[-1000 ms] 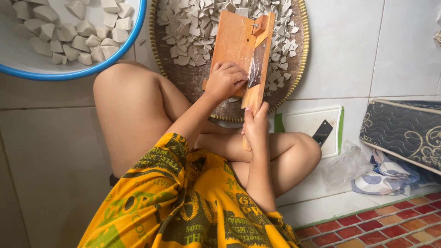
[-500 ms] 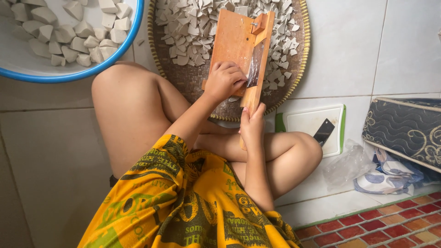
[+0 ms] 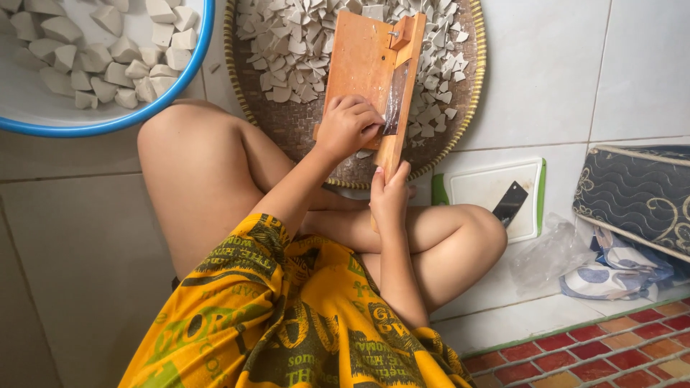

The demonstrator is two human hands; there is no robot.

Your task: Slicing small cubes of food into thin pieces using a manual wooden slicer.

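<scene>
Still gripping wooden slicer [image 3: 366,68], right hand [image 3: 390,199] unmoved, left hand [image 3: 348,126] fingers curled, contents hidden.

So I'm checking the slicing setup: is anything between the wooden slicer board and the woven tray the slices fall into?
Nothing visible stands between them. The wooden slicer board leans directly over the woven tray, with white slices spread beneath and around it. The left hand presses on the board; the right hand grips its lower end.
</scene>
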